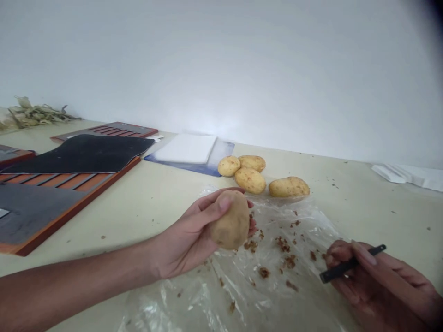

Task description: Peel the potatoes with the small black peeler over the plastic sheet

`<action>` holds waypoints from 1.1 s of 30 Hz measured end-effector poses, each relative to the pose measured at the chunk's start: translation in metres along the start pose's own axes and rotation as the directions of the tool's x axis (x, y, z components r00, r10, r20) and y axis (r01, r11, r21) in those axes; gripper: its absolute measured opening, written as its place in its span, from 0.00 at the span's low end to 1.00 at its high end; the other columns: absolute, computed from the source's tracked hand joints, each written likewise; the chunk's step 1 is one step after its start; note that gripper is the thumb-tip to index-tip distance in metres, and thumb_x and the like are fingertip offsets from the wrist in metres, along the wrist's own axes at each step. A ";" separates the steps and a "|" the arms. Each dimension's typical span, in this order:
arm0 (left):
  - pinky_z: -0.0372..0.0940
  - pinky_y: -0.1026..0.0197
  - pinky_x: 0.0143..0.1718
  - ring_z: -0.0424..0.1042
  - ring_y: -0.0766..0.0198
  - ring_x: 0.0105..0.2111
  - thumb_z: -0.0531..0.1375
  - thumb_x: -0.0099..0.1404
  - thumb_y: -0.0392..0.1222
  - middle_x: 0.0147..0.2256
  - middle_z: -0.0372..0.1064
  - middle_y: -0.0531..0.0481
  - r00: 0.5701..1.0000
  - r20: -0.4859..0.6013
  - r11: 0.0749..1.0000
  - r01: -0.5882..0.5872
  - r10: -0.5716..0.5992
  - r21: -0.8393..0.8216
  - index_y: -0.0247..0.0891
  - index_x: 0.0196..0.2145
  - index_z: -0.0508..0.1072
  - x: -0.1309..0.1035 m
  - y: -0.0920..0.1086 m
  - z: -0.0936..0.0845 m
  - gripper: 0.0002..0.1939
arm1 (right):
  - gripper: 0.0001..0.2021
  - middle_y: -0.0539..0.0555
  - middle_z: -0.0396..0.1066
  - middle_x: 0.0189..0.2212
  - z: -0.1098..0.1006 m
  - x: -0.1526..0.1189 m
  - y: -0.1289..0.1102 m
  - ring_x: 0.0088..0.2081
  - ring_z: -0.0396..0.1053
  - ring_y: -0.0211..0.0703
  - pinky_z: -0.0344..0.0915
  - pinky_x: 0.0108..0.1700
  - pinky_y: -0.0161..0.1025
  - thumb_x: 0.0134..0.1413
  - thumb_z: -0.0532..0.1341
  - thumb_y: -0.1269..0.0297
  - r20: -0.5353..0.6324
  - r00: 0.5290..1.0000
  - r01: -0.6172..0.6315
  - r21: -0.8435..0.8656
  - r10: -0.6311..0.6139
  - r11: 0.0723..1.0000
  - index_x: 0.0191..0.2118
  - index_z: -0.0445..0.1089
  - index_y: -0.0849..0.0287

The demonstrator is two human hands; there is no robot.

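My left hand (194, 235) is closed round a potato (231, 223), thumb on top, holding it above a clear plastic sheet (194, 299). The potato's skin is pale brown with darker patches. In my right hand (370, 281), at the lower right, a slim black tool (353, 264) is pinched between thumb and fingers; its kind does not show. Brown scraps (284, 244) of peel or dirt lie scattered on the sheet between my hands. Beyond it rest several yellowish potatoes; the nearest to the right is a long potato (289, 187) lying apart from the others.
A white board (187, 148) lies on a blue-edged mat (224, 148) behind my left hand. At left are wooden-framed panels (44, 203) with a black sheet (83, 154) across them. Dry husks (38, 113) lie far left, folded white paper (408, 175) far right. A wall (221, 69) closes the back.
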State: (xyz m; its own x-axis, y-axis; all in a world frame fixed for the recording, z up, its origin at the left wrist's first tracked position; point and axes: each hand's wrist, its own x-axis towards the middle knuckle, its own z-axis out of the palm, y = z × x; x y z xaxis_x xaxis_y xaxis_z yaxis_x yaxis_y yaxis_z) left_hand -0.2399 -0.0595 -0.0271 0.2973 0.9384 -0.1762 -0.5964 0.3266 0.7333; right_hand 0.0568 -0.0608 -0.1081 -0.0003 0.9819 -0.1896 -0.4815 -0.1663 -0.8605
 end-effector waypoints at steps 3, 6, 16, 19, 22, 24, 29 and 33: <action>0.79 0.66 0.42 0.79 0.63 0.38 0.66 0.67 0.44 0.43 0.75 0.47 1.000 -0.009 1.000 -0.020 0.020 0.000 0.36 0.46 0.78 0.001 -0.001 -0.002 0.13 | 0.04 0.55 0.80 0.36 -0.002 0.000 0.000 0.33 0.77 0.49 0.76 0.26 0.37 0.48 0.77 0.60 -0.021 1.000 -0.007 -0.017 0.007 1.000 0.28 0.83 0.49; 0.77 0.69 0.38 0.76 0.66 0.34 0.63 0.69 0.48 0.38 0.73 0.48 0.999 -0.051 1.000 -0.005 0.005 -0.010 0.36 0.42 0.77 0.002 -0.001 -0.005 0.12 | 0.04 0.55 0.80 0.35 0.000 -0.001 -0.002 0.31 0.76 0.47 0.74 0.25 0.37 0.47 0.77 0.60 0.004 1.000 -0.012 -0.018 0.012 1.000 0.30 0.84 0.49; 0.71 0.68 0.26 0.74 0.66 0.26 0.54 0.73 0.53 0.33 0.73 0.47 0.991 -0.072 0.989 0.115 -0.109 0.092 0.36 0.38 0.74 0.003 -0.001 0.000 0.18 | 0.05 0.55 0.79 0.35 0.008 -0.004 -0.006 0.33 0.76 0.46 0.74 0.26 0.35 0.47 0.77 0.60 -0.009 1.000 -0.004 -0.033 0.004 0.999 0.29 0.83 0.50; 0.68 0.67 0.23 0.72 0.65 0.23 0.50 0.74 0.52 0.31 0.73 0.47 0.993 -0.068 0.986 0.108 -0.100 0.125 0.37 0.37 0.74 0.006 0.001 -0.001 0.19 | 0.06 0.54 0.79 0.34 0.011 -0.005 -0.007 0.32 0.76 0.47 0.76 0.27 0.36 0.45 0.78 0.61 -0.022 1.000 0.009 -0.022 -0.009 1.000 0.26 0.81 0.50; 0.68 0.65 0.25 0.73 0.64 0.24 0.48 0.73 0.57 0.32 0.74 0.45 0.991 -0.042 0.985 0.132 -0.129 0.107 0.35 0.37 0.74 0.008 0.004 -0.006 0.25 | 0.07 0.55 0.79 0.33 0.014 -0.004 -0.008 0.32 0.76 0.47 0.77 0.28 0.37 0.42 0.79 0.60 -0.073 0.997 0.007 -0.025 -0.008 1.000 0.27 0.82 0.51; 0.68 0.64 0.26 0.74 0.62 0.24 0.45 0.70 0.67 0.33 0.73 0.42 0.982 0.026 0.980 0.187 -0.189 0.073 0.33 0.37 0.75 0.008 0.006 -0.008 0.34 | 0.09 0.55 0.79 0.32 0.015 -0.003 -0.007 0.32 0.76 0.48 0.77 0.27 0.36 0.38 0.80 0.60 -0.108 0.994 -0.007 -0.026 0.004 1.000 0.26 0.82 0.51; 0.59 0.66 0.17 0.67 0.65 0.17 0.35 0.61 0.79 0.26 0.69 0.42 0.897 0.289 0.940 0.337 -0.335 0.045 0.32 0.33 0.76 0.004 0.009 -0.010 0.49 | 0.12 0.57 0.79 0.30 0.010 -0.001 -0.003 0.34 0.79 0.55 0.76 0.25 0.36 0.31 0.81 0.57 -0.162 0.987 -0.003 -0.074 -0.009 0.997 0.23 0.81 0.52; 0.56 0.65 0.11 0.63 0.64 0.11 0.32 0.60 0.80 0.19 0.67 0.42 0.805 0.422 0.899 0.434 -0.417 0.060 0.32 0.27 0.78 -0.001 0.015 -0.007 0.52 | 0.15 0.58 0.80 0.31 0.006 0.002 -0.002 0.34 0.80 0.58 0.78 0.26 0.39 0.28 0.81 0.54 -0.163 0.986 0.013 -0.165 -0.040 0.986 0.24 0.82 0.53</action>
State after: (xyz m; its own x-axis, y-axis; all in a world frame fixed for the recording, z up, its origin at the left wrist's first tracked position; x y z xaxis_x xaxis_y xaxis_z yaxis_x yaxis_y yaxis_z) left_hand -0.2545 -0.0549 -0.0205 0.8025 0.5719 -0.1703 -0.3622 0.6937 0.6226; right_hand 0.0525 -0.0582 -0.1040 0.1616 0.9598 -0.2297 -0.3304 -0.1667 -0.9290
